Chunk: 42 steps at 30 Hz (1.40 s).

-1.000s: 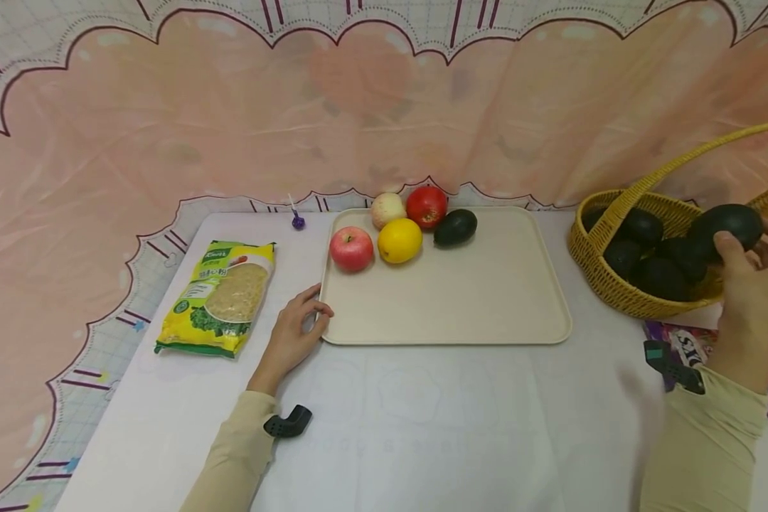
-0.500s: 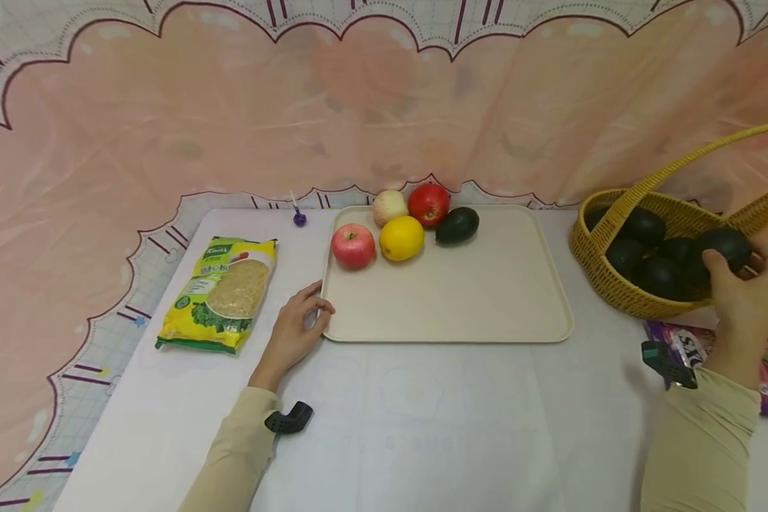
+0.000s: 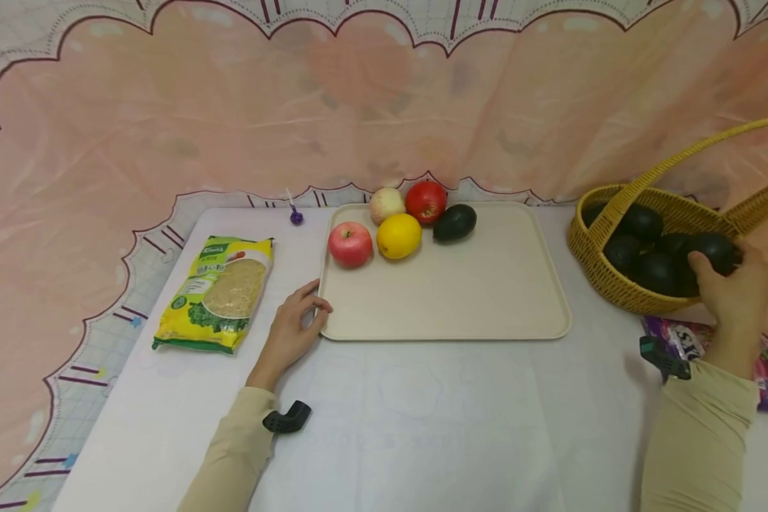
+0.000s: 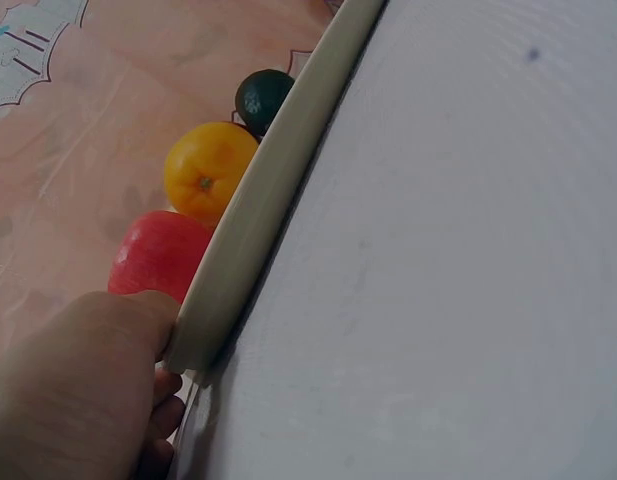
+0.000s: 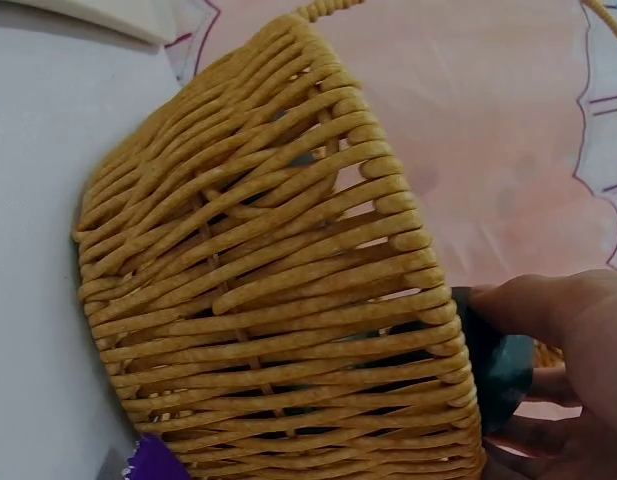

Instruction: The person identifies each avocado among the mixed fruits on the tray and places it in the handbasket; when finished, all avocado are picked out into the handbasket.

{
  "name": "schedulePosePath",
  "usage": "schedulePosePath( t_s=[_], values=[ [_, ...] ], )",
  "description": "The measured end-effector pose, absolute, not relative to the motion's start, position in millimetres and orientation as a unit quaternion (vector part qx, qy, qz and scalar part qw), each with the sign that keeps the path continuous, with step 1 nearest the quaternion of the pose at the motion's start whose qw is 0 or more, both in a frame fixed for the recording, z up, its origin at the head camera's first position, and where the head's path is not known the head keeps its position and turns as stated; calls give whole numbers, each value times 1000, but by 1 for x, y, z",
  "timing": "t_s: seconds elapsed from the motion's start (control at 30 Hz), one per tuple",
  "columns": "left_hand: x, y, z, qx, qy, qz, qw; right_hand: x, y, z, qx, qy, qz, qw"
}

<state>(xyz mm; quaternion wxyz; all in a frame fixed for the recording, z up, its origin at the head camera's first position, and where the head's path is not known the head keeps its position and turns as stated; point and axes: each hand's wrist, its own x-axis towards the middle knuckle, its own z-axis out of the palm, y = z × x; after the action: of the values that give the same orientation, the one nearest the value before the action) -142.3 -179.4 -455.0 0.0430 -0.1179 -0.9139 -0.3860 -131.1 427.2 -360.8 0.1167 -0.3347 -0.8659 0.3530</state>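
My right hand (image 3: 739, 284) grips a dark green avocado (image 3: 713, 250) at the right side of a yellow wicker basket (image 3: 627, 291). Several more avocados (image 3: 658, 274) fill the basket. In the right wrist view the held avocado (image 5: 500, 375) shows behind the woven wall, the thumb on top. My left hand (image 3: 292, 327) pinches the left rim of a cream tray (image 3: 461, 299), thumb over the edge. On the tray's far left lie a red apple (image 3: 350, 244), a yellow fruit (image 3: 399, 236), a pale round fruit (image 3: 387, 205), a red pomegranate (image 3: 426, 202) and another avocado (image 3: 454, 223).
A yellow-green Knorr packet (image 3: 220, 295) lies left of the tray. Behind it sits a small purple lollipop (image 3: 296, 215). A purple snack bag (image 3: 681, 340) lies partly under the right forearm. The basket's tall handle (image 3: 672, 167) arches above it.
My right hand has lowered the avocado and shifted slightly left, so it now sits among the others in the basket. The left hand stays at the tray's rim.
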Motion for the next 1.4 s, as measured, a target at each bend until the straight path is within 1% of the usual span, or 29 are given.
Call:
schedulePosePath(
  t_s=[0.27,0.4,0.5,0.67,0.77,0.87,1.0,1.1,1.3,1.4],
  values=[
    [-142,-180,-457,-121,-909,-396,51,-136,439,-358,-261,-905,320,98],
    [-142,-179,-458,-123,-911,-391,49,-135,442,-357,-298,-886,348,66],
    [-143,-181,-457,-120,-914,-385,48,-139,445,-359,-318,-860,395,60],
    [-143,-182,-455,-122,-914,-384,52,-159,477,-381,-267,-841,465,73],
    [-143,-182,-456,-127,-912,-387,52,-178,503,-394,-239,-852,460,73],
    [-143,-181,-456,-127,-911,-388,51,-195,514,-398,-221,-859,458,63],
    [-142,-181,-456,-125,-912,-387,51,-202,497,-379,-216,-884,413,31],
    [-142,-179,-456,-125,-913,-385,52,-197,477,-362,-212,-899,382,19],
    [-142,-178,-454,-124,-914,-383,49,-191,463,-348,-216,-911,350,30],
    [-142,-179,-454,-119,-915,-382,45,-190,461,-348,-202,-912,356,18]
  ],
)
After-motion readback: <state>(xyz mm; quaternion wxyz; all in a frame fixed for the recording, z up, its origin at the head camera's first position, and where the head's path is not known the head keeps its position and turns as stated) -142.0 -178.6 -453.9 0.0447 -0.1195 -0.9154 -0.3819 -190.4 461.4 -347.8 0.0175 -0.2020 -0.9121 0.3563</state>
